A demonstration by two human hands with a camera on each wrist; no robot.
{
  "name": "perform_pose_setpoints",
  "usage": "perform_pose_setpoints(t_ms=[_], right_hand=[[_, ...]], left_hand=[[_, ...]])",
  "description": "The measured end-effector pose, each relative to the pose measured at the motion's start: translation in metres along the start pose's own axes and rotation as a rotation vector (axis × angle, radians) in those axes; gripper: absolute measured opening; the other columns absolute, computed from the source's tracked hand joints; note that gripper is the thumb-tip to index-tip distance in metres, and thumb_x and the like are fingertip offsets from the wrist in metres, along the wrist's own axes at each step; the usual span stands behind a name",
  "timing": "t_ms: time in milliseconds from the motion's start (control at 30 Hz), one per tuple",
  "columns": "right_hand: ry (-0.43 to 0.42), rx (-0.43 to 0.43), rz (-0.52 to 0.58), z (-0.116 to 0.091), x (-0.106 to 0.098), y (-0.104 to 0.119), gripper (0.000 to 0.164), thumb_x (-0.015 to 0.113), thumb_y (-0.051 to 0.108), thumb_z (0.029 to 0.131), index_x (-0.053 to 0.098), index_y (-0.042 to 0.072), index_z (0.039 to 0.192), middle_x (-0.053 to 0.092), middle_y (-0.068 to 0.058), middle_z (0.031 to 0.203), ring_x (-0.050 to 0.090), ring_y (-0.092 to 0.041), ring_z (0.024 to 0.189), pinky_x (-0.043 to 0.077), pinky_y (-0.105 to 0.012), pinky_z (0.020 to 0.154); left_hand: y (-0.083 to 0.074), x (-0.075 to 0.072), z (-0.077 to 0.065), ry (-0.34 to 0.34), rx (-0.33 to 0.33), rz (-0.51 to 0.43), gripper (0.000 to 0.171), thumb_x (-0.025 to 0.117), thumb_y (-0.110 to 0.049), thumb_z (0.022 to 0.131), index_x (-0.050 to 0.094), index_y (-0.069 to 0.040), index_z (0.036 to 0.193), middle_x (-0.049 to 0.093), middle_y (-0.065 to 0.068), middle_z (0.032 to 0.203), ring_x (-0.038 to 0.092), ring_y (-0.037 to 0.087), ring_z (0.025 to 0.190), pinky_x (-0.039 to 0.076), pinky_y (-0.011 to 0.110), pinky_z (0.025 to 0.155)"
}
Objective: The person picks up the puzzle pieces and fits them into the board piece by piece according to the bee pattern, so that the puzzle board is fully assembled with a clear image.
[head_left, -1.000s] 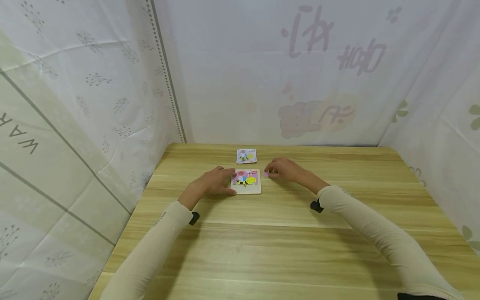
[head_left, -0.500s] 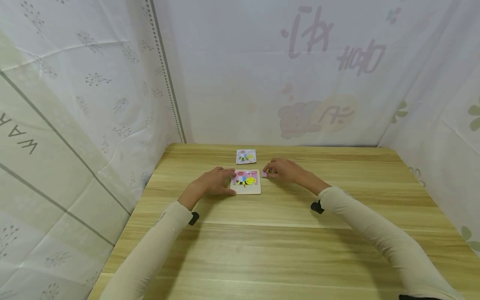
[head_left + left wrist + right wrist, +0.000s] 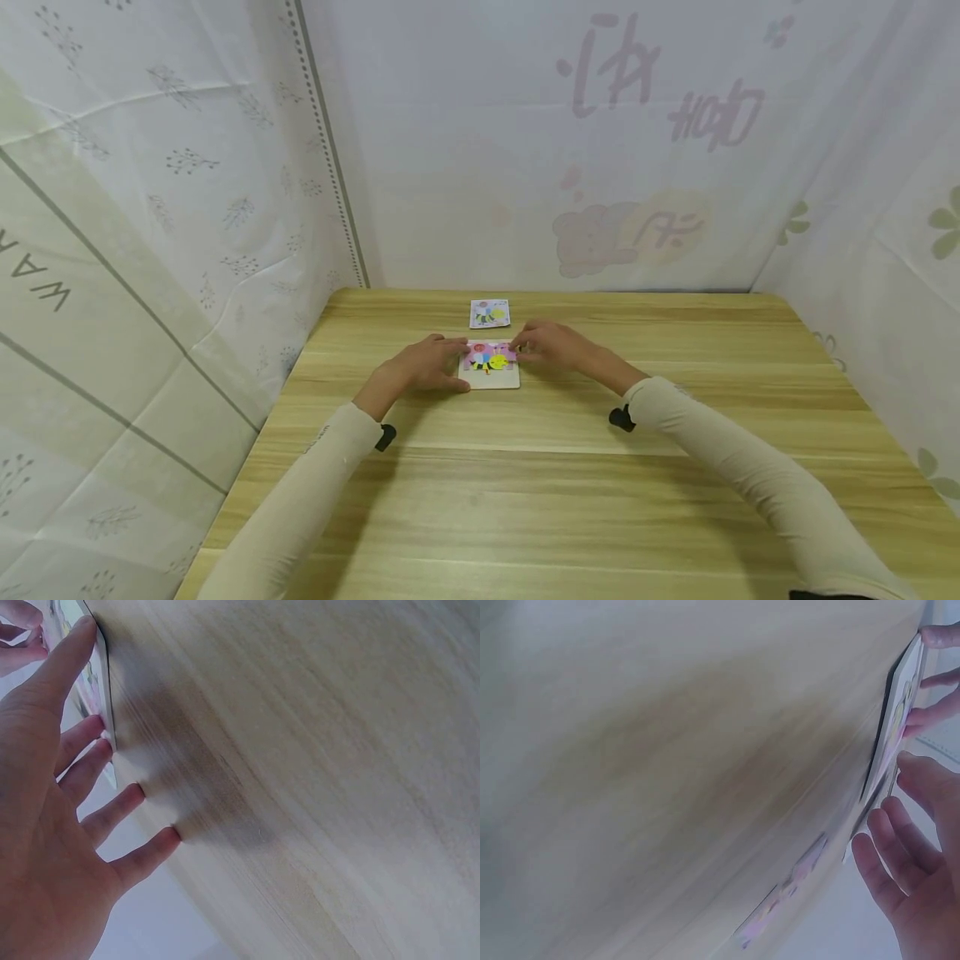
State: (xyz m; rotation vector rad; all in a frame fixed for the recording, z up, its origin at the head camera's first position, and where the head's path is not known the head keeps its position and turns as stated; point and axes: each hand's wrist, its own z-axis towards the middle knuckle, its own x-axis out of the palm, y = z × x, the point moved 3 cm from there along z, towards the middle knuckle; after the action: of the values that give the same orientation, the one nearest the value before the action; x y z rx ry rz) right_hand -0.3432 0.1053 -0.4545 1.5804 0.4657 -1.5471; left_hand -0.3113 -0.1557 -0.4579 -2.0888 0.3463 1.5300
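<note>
A wood-grain counter point(image 3: 480, 508) reaches the far cloth point(image 3: 450, 167), which carries faded lettering and a pink bear. The left cloth point(image 3: 176, 275) shows grey sprigs and dark lines, the right cloth point(image 3: 870, 250) green leaves. Soft shadows cross the wood.

Pink-and-cream puzzle board point(image 3: 491, 381) with yellow-and-black bee point(image 3: 498, 362), streaky yellow-brown table point(image 3: 480, 508), cream sleeves point(image 3: 296, 487)

surface point(image 3: 480, 500): pale yellowish-brown wood grain, streaks running side to side | left cloth point(image 3: 247, 158): whitish, grey leafy sprigs point(image 3: 191, 162), dark letters point(image 3: 41, 279), dotted stripe point(image 3: 327, 142) near the corner | back cloth point(image 3: 450, 150): faint pinkish characters point(image 3: 618, 65), pink bear print point(image 3: 585, 240) beside yellowish patch point(image 3: 671, 223) | right cloth point(image 3: 862, 267): folded, green leaf prints point(image 3: 947, 222)
</note>
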Motion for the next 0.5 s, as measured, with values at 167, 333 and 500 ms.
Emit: perform_pose_setpoints(t_ms=[167, 333, 500], right_hand=[[0.029, 0.012, 0.018, 0.006, 0.003, 0.007, 0.022, 0.075, 0.021, 0.099, 0.078, 0.011, 0.118, 0.069, -0.007, 0.108, 0.067, -0.021, 0.097, 0.058, -0.037, 0.083], [0.042, 0.016, 0.048, 0.012, 0.008, 0.012, 0.022, 0.075, 0.022, 0.098, 0.078, 0.012, 0.118, 0.068, -0.005, 0.110, 0.066, -0.018, 0.095, 0.056, -0.033, 0.081], [0.043, -0.005, 0.049, 0.018, 0.012, 0.019, 0.020, 0.074, 0.020, 0.098, 0.079, 0.011, 0.116, 0.068, -0.006, 0.108, 0.067, -0.018, 0.094, 0.056, -0.032, 0.080]], left_hand=[[0.000, 0.000, 0.000, 0.000, -0.008, -0.010, 0.082, 0.071, -0.061, 0.092, 0.046, -0.018, 0.158, 0.035, 0.002, 0.168, 0.032, 0.035, 0.152, 0.036, 0.060, 0.117], [0.000, -0.001, 0.000, 0.002, -0.016, -0.012, 0.082, 0.072, -0.060, 0.092, 0.046, -0.019, 0.158, 0.034, 0.001, 0.168, 0.032, 0.035, 0.152, 0.037, 0.061, 0.116], [0.000, -0.001, -0.001, -0.007, -0.011, -0.013, 0.082, 0.072, -0.061, 0.091, 0.047, -0.018, 0.157, 0.035, 0.001, 0.168, 0.032, 0.035, 0.152, 0.038, 0.062, 0.114]])
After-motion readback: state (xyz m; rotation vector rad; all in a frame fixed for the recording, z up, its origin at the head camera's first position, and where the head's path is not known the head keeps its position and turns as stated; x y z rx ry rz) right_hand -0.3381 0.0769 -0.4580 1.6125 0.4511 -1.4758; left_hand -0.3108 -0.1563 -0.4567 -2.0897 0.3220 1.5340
